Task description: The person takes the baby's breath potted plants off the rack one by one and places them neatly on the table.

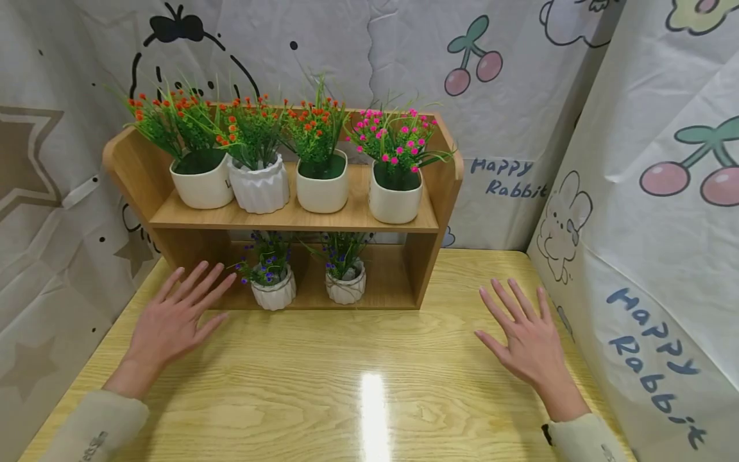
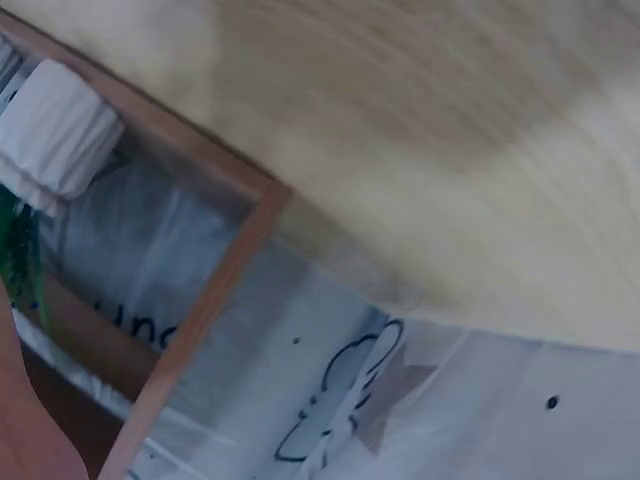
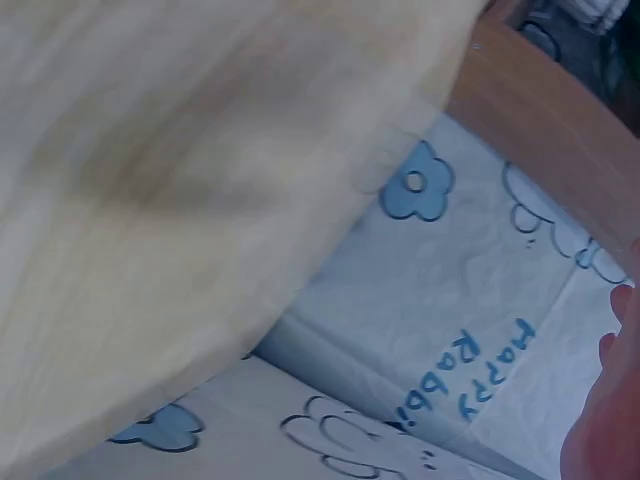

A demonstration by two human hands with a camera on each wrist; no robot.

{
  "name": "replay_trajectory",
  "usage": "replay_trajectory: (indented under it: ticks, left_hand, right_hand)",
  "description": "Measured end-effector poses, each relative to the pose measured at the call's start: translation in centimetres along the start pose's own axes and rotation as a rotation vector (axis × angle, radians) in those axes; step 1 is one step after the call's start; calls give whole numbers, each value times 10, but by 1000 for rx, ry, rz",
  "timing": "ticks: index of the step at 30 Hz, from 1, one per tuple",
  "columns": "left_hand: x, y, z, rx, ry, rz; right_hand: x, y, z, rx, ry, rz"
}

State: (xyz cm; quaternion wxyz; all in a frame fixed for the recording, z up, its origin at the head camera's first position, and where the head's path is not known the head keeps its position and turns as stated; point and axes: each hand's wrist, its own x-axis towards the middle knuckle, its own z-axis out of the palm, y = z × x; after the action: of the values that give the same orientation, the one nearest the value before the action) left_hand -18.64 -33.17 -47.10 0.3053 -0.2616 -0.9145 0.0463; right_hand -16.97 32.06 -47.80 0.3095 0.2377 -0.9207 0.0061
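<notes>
My left hand (image 1: 173, 321) spreads its fingers above the table, just in front of the lower left corner of a two-tier wooden shelf (image 1: 294, 222). Out to the right, my right hand (image 1: 525, 337) has its fingers spread too, apart from the shelf. Neither hand holds anything. On the lower tier are two small whitish pots with purple-blue flowers, a left one (image 1: 274, 292) nearest my left hand and a right one (image 1: 346, 287). The upper tier carries a pot with pink flowers (image 1: 395, 199) and three with orange flowers, among them a ribbed white pot (image 1: 258, 186).
The light wood table (image 1: 300, 378) reflects a bright strip of light near its front. White printed cloth (image 1: 652, 256) hangs along the right side, behind the shelf and on the left. The shelf's right side panel (image 1: 441, 212) rises between the pots and my right hand.
</notes>
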Motion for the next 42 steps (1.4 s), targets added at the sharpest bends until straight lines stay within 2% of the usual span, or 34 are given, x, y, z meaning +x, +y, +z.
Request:
replay_trajectory:
  ticks: [4,9,12,15,20,24,25,32,37,42]
  left_hand:
    - [12,4,-15,-1,78,14]
    - [30,5,-33,-3,280,33]
    - [41,6,-46,-22,367,19]
    - [55,5,-60,-56,441,-37]
    - [80,-3,-81,-104,594,-164]
    - [95,-14,-95,-137,661,-262]
    - [98,-17,-97,-150,666,-292]
    - [111,-43,-109,-255,568,-496]
    - [123,-56,-118,-358,606,-585]
    - [132,-67,-122,-473,563,-723]
  right_hand:
    - [12,-7,-6,36,62,5]
    - [35,-24,-18,141,150,36]
    - [51,-36,-26,227,215,55]
    - [67,-49,-34,324,264,81]
    - [97,-69,-47,515,294,143]
    - [121,-85,-52,661,303,188]
    - [127,-89,-52,692,302,201]
    - [165,-115,-51,838,352,259]
    - [187,-129,-47,851,355,328]
    - [207,-137,-41,866,365,402]
